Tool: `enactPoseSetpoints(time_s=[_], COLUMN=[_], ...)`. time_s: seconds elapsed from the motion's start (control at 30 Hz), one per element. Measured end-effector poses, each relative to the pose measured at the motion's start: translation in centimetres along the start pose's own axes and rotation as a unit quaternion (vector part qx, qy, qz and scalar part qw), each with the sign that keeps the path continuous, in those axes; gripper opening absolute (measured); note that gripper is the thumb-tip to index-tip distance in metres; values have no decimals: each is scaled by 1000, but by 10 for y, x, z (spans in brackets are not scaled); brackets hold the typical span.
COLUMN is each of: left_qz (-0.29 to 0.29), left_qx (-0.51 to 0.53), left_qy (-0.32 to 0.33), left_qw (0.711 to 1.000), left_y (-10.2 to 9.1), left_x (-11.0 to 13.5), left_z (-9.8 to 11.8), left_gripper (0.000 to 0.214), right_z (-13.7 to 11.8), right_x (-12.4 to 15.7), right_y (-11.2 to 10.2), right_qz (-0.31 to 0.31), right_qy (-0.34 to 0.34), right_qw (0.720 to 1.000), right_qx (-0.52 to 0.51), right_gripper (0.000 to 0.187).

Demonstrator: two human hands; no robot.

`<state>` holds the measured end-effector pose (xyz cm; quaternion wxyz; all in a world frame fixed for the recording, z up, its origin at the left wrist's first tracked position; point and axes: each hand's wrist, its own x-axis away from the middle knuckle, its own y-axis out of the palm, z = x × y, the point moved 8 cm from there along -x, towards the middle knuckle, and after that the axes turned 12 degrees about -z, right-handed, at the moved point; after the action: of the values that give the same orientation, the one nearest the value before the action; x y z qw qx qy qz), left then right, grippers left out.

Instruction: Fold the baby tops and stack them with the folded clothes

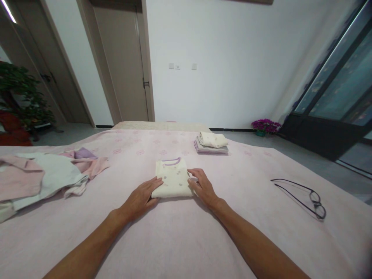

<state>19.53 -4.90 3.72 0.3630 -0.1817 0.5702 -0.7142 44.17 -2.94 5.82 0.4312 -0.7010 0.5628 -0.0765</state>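
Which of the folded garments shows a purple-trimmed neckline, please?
The cream, grey-spotted garment lying between the left hand and right hand; its purple neckline faces up, whereas no such neckline shows on the folded stack farther back.

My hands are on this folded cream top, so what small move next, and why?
Perhaps lift the cream top toward the folded stack: it lies folded into a compact block, with the left hand and right hand at its sides.

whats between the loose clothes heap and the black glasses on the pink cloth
In the head view: the folded cream top, with the left hand and right hand touching its sides; farther back, the folded stack.
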Motion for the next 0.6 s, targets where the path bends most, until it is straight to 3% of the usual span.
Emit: enactPoseSetpoints(time_s=[0.1,0.2,0.4,0.53,0.6], left_qz=[6,16,50,113,106], left_qx=[-1,12,34,35,50], left_qy=[5,14,0,-28,-22], left_qw=[1000,1000,998,993,993], left_y=[-2,-6,-9,-18,-18], left_x=[0,1,-3,4,8], left_z=[2,2,-9,-10,-5], left_gripper=[52,50,41,40,38], right_z=[-26,-35,-22,-27,-28], right_x=[4,9,4,5,7], right_y=[7,21,18,12,11], right_qz=[-65,-136,-92,-107,-116], right_qy=[-129,-174,-157,-183,-179], right_qw=[988,969,977,975,976], right_qx=[49,109,115,69,43], right_gripper=[62,80,67,51,49])
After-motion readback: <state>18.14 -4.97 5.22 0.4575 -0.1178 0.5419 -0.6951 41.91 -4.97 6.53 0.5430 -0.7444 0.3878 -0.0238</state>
